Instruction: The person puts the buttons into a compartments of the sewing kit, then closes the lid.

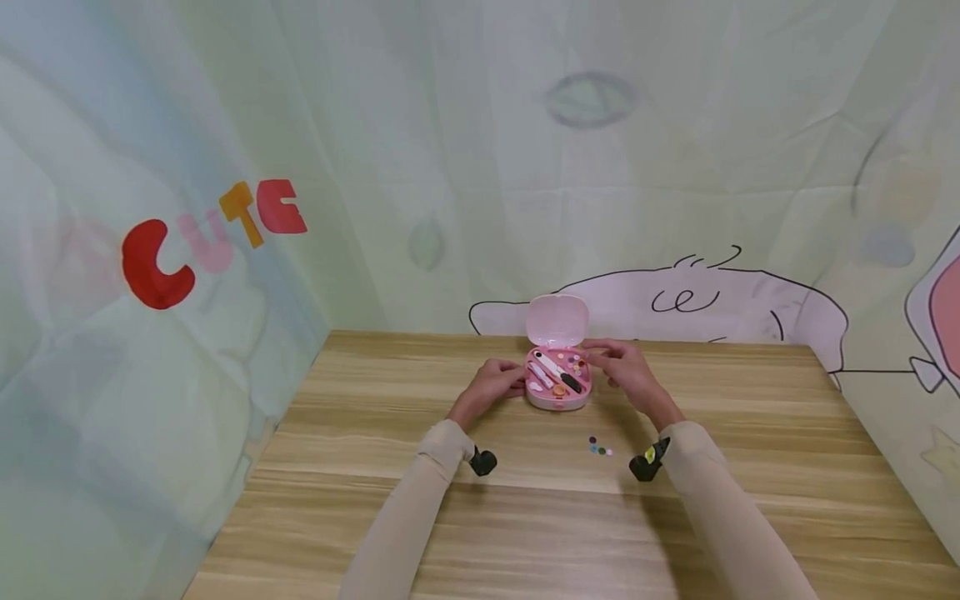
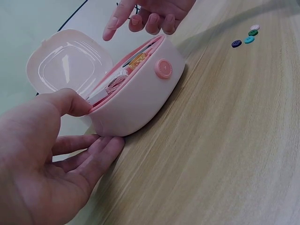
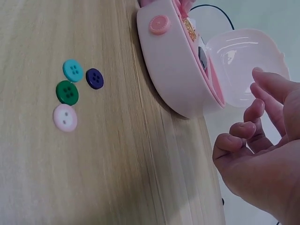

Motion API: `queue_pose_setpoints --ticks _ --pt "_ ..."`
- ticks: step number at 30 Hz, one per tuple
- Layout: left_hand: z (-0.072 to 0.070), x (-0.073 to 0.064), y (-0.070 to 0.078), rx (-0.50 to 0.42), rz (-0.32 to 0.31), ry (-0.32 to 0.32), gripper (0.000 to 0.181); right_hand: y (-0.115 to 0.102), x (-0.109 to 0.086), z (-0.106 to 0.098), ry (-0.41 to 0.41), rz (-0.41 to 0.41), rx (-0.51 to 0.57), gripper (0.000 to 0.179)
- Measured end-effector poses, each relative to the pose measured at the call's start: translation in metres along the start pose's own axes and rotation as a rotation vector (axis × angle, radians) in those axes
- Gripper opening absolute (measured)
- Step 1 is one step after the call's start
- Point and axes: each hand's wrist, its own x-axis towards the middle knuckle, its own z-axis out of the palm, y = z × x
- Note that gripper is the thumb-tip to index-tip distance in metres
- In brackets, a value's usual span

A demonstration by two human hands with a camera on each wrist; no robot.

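A pink sewing box [image 1: 557, 403] stands on the table with its lid [image 1: 557, 320] raised at the back. Inside lie a long black-and-white tool [image 1: 572, 382], small colourful buttons [image 1: 576, 361] and an orange-gold piece [image 2: 138, 61]. My left hand [image 2: 51, 154] grips the box's left side, thumb on the rim and fingers against the lower wall. At the right side hovers my right hand [image 3: 262, 154], index finger extended and the others loosely bent, holding nothing visible. Before the box lie a dark purple button [image 3: 94, 78], a light blue one [image 3: 72, 70], a green one [image 3: 67, 92] and a pale pink one [image 3: 65, 117].
The wood-grain table [image 1: 540, 525] ends at a printed curtain [image 1: 450, 167] behind the box and at the sides. The box stands near the far edge. Black wrist cameras [image 1: 483, 461] hang below both sleeves.
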Motion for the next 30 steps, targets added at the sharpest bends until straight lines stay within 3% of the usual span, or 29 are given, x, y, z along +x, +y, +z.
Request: queue_pose_setpoints --ticks 6,20,30 --pt "-0.001 0.0 -0.001 -0.003 0.015 -0.01 0.036 0.001 -0.006 -0.004 -0.012 -0.022 -0.029 0.042" --pt "-0.001 0.0 0.001 -0.009 0.007 -0.013 0.037 0.02 -0.032 -0.025 -0.077 -0.13 -0.252 0.035" --pt "-0.002 0.001 -0.001 -0.018 0.014 -0.019 0.036 0.025 -0.057 -0.026 -0.206 -0.179 -0.365 0.03"
